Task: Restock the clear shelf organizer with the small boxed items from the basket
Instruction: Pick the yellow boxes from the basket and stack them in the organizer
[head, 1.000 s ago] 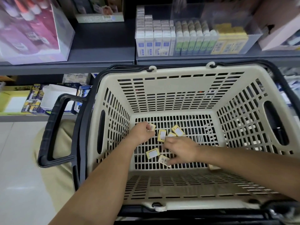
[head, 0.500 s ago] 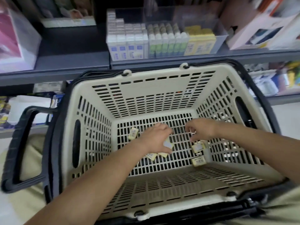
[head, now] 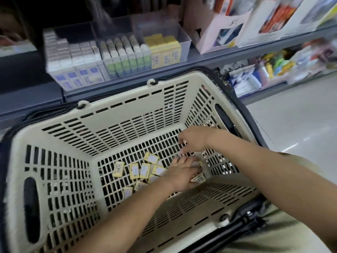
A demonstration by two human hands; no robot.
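Observation:
The cream basket [head: 127,114] is tilted, and several small yellow boxes [head: 144,169] lie loose on its slatted floor. My left hand [head: 182,173] reaches into the floor's right corner, lies over a cluster of them and grips a yellow box [head: 199,178] between fingers and thumb. Just above, my right hand [head: 194,140] hovers with fingers curled down, pinching what looks like another small box that is mostly hidden. The clear shelf organizer [head: 184,36] stands on the shelf behind the basket. It holds rows of white-blue, white-green and yellow boxes.
Black handles [head: 235,103] frame the basket's rim. Pink display cartons [head: 218,31] stand to the right of the organizer. A lower shelf at right holds mixed coloured packets [head: 273,70]. Pale floor [head: 291,125] shows at right.
The view swung left and the basket tilted. My left hand moved right into the basket's corner over the boxes. My right hand stayed raised above it. More boxes slid together on the floor.

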